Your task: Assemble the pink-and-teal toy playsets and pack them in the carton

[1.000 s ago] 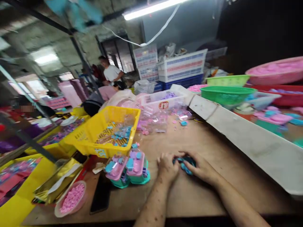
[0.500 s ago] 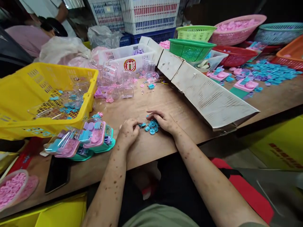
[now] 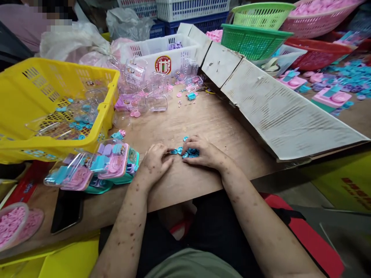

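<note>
Blue discs (image 3: 193, 153) are the focus here, bunched in a small heap on the bare wooden table (image 3: 188, 185), right in front of the person, and both hands are on the job! On the near side of the heap the right hand (image 3: 204, 151) curves over it, fingers and thumb bent down around the pieces; whether it pinches one I cannot tell, as the knuckles cover the contact. Across from it the left hand (image 3: 156, 161) has its thumb well clear of its fingers, so no pinch there, with the fingertips right at a single blue disc (image 3: 174, 151). So how far along are we? Just a few pieces lie out on their own: that one by the left fingertips, one beside it in the gap between the hands, and another just beyond the right fingers. Most sit together in the heap, so by my reckoning this handful is barely begun, though how many the right hand hides is anyone's guess. Over on the left, two toy sets (image 3: 117, 164) stand with pink tops and clear covers, looking close to complete. Plenty is loose elsewhere: the yellow basket (image 3: 106, 112) carries blue bits among clear shells, more clear covers (image 3: 135, 73) crowd the white crate (image 3: 145, 61), and beyond the cardboard barrier (image 3: 269, 100) blue pieces (image 3: 352, 73) spread thickly.
</note>
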Demonstrator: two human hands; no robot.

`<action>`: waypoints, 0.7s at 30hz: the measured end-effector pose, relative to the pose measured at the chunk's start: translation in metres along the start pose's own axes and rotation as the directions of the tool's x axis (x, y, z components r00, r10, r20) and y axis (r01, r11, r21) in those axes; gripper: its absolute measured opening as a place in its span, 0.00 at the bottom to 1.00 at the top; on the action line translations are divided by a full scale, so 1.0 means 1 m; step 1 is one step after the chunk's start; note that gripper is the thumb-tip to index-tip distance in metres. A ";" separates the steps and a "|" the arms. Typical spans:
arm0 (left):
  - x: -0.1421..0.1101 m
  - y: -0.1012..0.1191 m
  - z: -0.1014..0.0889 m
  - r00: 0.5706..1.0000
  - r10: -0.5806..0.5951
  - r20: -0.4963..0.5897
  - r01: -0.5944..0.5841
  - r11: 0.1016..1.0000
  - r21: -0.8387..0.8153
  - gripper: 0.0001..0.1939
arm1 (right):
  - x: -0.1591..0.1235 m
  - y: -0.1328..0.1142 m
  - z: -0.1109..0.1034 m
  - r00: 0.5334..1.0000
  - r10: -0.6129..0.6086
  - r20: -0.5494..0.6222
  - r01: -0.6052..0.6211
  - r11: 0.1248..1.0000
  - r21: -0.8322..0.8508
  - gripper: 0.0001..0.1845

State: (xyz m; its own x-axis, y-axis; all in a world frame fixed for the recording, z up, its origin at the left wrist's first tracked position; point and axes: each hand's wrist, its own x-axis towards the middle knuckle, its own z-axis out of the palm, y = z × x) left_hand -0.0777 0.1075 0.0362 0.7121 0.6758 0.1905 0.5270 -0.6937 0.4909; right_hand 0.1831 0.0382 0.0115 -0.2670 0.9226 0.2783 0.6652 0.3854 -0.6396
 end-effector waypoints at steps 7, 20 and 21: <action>0.009 0.003 0.009 0.997 -0.071 -0.032 0.073 0.996 0.058 0.07 | -0.001 0.007 -0.004 0.990 0.031 -0.139 -0.024 0.998 0.055 0.09; 0.028 0.011 0.004 0.998 -0.048 -0.046 0.042 0.989 -0.141 0.11 | 0.001 0.013 0.003 0.932 0.137 -0.334 -0.044 0.962 0.271 0.11; 0.031 0.011 0.006 0.998 -0.048 -0.038 0.043 0.990 -0.136 0.11 | 0.001 0.013 0.003 0.929 0.148 -0.340 -0.050 0.959 0.280 0.10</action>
State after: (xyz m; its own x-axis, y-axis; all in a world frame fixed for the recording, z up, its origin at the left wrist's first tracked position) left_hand -0.0476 0.1193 0.0425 0.6678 0.7174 0.1983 0.4888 -0.6236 0.6100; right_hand 0.1895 0.0446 0.0015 0.0874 0.9091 0.4073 0.4562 0.3269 -0.8276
